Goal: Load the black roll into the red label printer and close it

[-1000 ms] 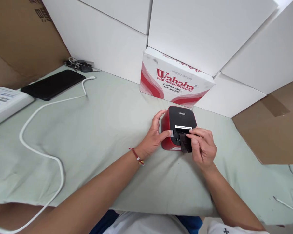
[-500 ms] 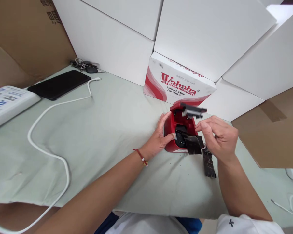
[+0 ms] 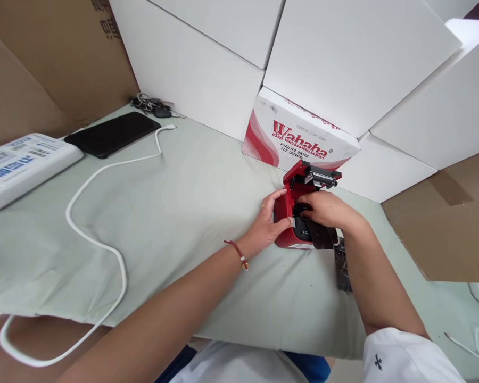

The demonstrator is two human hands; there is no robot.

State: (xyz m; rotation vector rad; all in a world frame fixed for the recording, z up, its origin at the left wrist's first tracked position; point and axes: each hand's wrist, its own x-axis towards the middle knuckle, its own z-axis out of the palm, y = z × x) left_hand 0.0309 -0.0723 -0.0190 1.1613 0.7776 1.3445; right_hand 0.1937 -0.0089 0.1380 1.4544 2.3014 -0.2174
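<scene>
A small red machine [image 3: 281, 215], which looks like a label printer, stands on the cloth with its lid [image 3: 299, 169] raised and a dark roller under it. My left hand [image 3: 265, 226] clasps its left side, thumb on the front rim and fingers behind. Inside the open compartment are the bent fingers of my right hand [image 3: 323, 207]; their tips are partly hidden, and what they pinch cannot be made out. From the compartment a dark, shiny strip [image 3: 322, 235] hangs over the front right edge. A crinkled dark piece [image 3: 342, 268] lies below it, partly behind my right forearm.
Behind the machine stands a Wahaha carton [image 3: 299, 135] against white panels. To the left lie a black phone [image 3: 114, 133], a white power-bank-like device [image 3: 27, 167], keys [image 3: 155, 106] and a long white cable [image 3: 91, 247]. Brown cardboard [image 3: 451, 223] flanks the right side.
My right hand has moved left and inward, from beside the machine's right edge into its open compartment. My left hand keeps its hold. The whole view has shifted slightly.
</scene>
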